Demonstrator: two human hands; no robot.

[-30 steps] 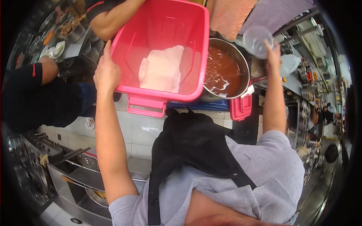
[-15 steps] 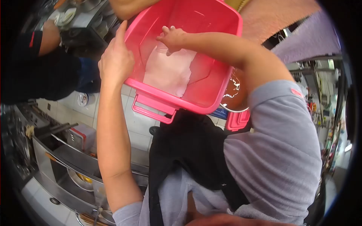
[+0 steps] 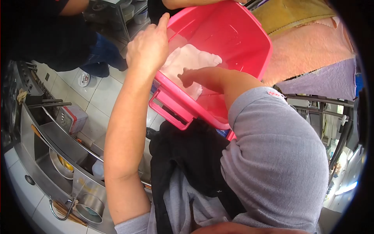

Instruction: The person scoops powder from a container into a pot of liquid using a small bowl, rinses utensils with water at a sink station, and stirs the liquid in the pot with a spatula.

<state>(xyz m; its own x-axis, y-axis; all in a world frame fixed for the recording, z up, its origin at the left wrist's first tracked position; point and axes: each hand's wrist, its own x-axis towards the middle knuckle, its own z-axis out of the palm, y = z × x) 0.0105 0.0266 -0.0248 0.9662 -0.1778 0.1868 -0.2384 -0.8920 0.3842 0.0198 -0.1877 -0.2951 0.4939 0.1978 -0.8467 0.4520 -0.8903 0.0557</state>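
A deep pink plastic tub [image 3: 239,43] is tilted in front of me, its side handle towards my body. Inside lies a whitish mass [image 3: 191,56] with ragged edges, flour-like in look; I cannot tell exactly what it is. My left hand [image 3: 148,46] grips the tub's left rim, one finger stretched along the edge. Reaching into the tub, my right hand [image 3: 187,77] hovers over or touches the lower part of the mass, fingers apart and nothing seen in them. Which of the two, contact or gap, is unclear.
Another person's forearm [image 3: 191,3] rests by the tub's far rim. A person in dark clothes [image 3: 46,35] stands at left. Orange and purple cloths [image 3: 307,50] hang at right. A steel counter with pots [image 3: 89,206] is at lower left; a white lidded bucket [image 3: 83,79] sits on the tiles.
The view has swung left, so the tub appears further right and more tilted. My right hand has moved towards the near side of the whitish mass. My left hand stays on the rim.
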